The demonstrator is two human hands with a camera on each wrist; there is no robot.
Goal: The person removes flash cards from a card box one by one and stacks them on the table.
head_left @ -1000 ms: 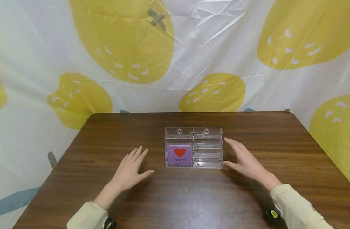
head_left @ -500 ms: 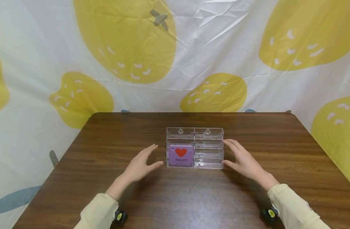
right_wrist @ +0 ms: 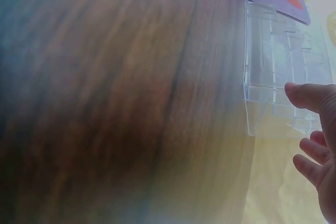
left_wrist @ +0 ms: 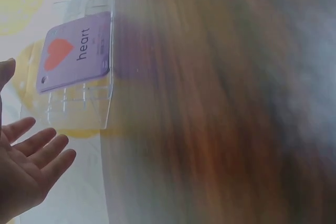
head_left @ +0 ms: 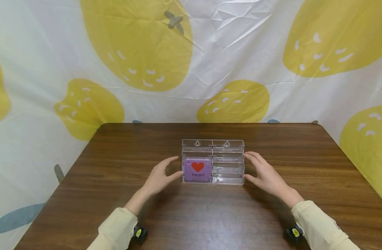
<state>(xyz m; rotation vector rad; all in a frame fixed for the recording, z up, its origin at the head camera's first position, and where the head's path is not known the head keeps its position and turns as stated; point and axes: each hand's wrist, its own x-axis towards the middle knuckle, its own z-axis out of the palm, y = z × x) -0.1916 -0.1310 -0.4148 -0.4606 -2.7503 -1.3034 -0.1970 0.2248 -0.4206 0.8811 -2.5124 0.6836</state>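
Fruit-printed cloth [head_left: 240, 34] hangs behind the brown worktop [head_left: 209, 215], where a clear tiered rack [head_left: 227, 166] holds a purple heart card [head_left: 197, 172] low in its left column. The left hand [head_left: 159, 176] and right hand [head_left: 267, 175] flank the rack, thumbs spread from relaxed fingers, gripping nothing; whether they touch it, I cannot tell.

Near edge and both near corners of the desk [head_left: 191, 215] fall outside the head view. Purple card [head_left: 198, 171] covers the lower tiers of the clear rack [head_left: 227, 170] on the side toward the desk's left edge; fine print under "heart" too small to read. Can't tell if left hand [head_left: 158, 177] or right hand [head_left: 268, 176] actually touches the rack. Each hand is cropped in its own wrist view, desk surface blurred there. Sleeves [head_left: 118, 225] run off the head view's bottom; backdrop cloth [head_left: 159, 107] beyond the desk's far edge is cut off up top.
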